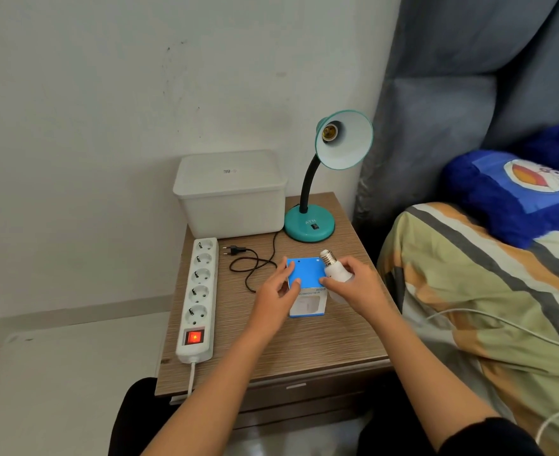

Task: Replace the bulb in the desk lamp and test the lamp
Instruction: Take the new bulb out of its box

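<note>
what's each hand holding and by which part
Right hand holds the bulb by its white body, screw base free. Left hand grips the blue box at its left edge.

Wood-grain bedside table [311,347] top: white power strip [199,291], red switch lit, left of left hand [276,289]. Black plug and looped cord [237,249] just beyond that hand. Blue-topped cardboard box [307,273] under its fingers. Teal gooseneck desk lamp [309,225] beyond right hand [358,284]. White lidded plastic tub [232,199] left of the lamp.

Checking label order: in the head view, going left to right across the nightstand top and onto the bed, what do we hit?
Power strip → plug → blue box → bulb → striped blanket. Hands and lamp left out because they overlap.
</note>
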Motion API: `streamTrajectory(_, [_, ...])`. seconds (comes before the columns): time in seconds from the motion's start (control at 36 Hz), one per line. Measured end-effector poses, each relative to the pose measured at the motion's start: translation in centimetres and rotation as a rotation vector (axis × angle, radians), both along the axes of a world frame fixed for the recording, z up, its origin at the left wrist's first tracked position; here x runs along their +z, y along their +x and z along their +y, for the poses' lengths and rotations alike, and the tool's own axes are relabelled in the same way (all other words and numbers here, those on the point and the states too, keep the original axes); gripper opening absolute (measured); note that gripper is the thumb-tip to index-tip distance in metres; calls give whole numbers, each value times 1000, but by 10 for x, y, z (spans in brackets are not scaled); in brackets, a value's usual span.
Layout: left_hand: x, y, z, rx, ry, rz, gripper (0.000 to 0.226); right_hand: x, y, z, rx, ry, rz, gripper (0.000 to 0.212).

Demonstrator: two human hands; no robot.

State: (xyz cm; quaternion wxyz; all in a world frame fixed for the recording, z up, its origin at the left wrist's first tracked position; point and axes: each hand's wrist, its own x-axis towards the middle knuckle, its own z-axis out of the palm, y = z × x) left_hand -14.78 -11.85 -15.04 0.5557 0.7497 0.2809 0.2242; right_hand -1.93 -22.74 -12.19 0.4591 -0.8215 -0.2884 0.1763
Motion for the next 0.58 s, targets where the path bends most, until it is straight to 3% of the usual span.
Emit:
streamTrajectory(0.25, [6,-2,1,-34,33,36,49,3,-3,-1,3,-20,3,33])
streamTrajectory(0.58, [31,14,23,-113,302,223,62,38,22,7,-24,43,9,26])
